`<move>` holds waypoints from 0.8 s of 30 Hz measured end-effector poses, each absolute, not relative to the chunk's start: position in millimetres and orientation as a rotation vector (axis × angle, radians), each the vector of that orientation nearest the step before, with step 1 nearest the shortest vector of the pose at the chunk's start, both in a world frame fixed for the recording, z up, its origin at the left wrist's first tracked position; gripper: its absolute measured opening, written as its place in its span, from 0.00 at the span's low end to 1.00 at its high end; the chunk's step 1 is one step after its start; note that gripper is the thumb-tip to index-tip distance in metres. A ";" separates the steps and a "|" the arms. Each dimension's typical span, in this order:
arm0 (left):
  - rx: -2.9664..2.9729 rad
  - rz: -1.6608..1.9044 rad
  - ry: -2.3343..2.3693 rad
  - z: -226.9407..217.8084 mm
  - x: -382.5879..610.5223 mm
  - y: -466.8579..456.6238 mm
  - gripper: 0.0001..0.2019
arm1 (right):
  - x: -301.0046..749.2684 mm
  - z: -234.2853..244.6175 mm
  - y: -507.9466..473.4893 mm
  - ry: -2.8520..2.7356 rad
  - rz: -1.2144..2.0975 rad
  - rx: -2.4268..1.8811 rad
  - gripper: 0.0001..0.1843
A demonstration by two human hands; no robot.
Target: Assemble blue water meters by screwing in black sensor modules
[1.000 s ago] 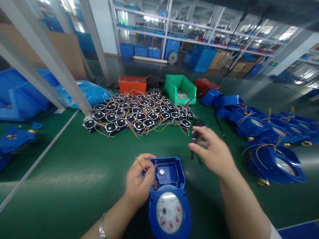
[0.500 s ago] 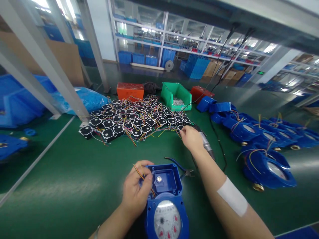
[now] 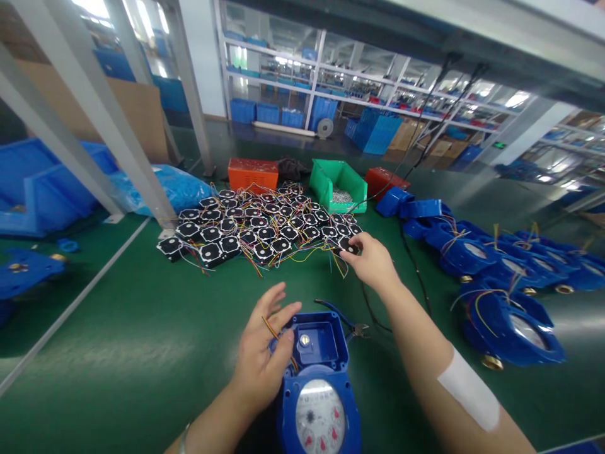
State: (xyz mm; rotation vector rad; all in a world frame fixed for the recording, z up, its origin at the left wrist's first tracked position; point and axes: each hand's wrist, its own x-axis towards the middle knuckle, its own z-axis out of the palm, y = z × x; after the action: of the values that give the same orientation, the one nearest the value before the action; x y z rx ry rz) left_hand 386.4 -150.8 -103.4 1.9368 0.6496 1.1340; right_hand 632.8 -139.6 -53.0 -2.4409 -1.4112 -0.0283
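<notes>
While the left hand (image 3: 259,356) minds the wires (image 3: 268,326), the right hand (image 3: 373,261) is over at the module pile.

Blue meter (image 3: 321,403) sits bottom centre of the frame on the green desk (image 3: 155,340), its wires caught between the left thumb and fingers, other fingertips spread loosely by the box's upper left corner; right fingers are closed around a black module (image 3: 345,244) just right of centre, at the pile's edge, with blue-handled pliers (image 3: 336,311) beside the meter and a green bin (image 3: 322,181) behind the pile.
</notes>
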 end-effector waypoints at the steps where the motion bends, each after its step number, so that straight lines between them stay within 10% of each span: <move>1: 1.961 1.138 0.634 -102.9 385.9 -150.1 0.17 | 621.3 -43.5 -145.9 -1.442 -0.019 -2.397 0.14; 24: 2.110 1.207 0.511 -73.2 374.8 -165.6 0.19 | 539.2 6.1 -208.0 -1.900 0.051 -1.789 0.12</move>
State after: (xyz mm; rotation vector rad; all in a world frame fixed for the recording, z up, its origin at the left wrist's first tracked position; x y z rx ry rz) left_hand 374.8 -165.6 -73.2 2.1105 0.5107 1.2072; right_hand 539.2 -208.0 6.1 -1.7890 -1.9003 0.0508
